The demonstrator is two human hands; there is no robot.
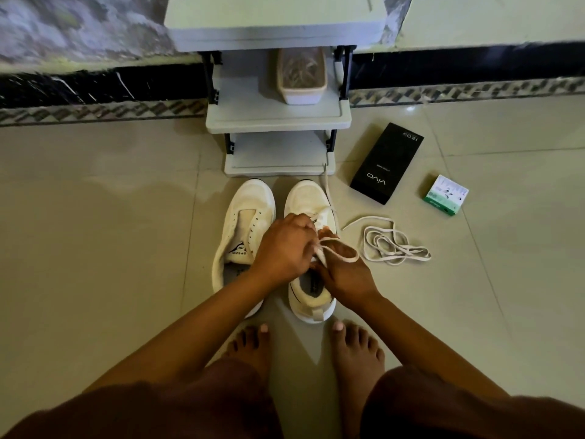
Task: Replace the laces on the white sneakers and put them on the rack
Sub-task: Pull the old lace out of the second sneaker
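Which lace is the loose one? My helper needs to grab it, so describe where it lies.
Start at the grey shoe rack and drop to the two white sneakers before it. Right of them, the loose lace lies coiled on the floor tiles, apart from both hands, unlike the lace being threaded.

Two sneakers (275,245) sit side by side at frame centre, below the rack (278,122). A loose lace (389,242) lies right of them, a phone box (386,163) and small carton (445,194) upper right. A container (302,76) stands on the rack's middle shelf.
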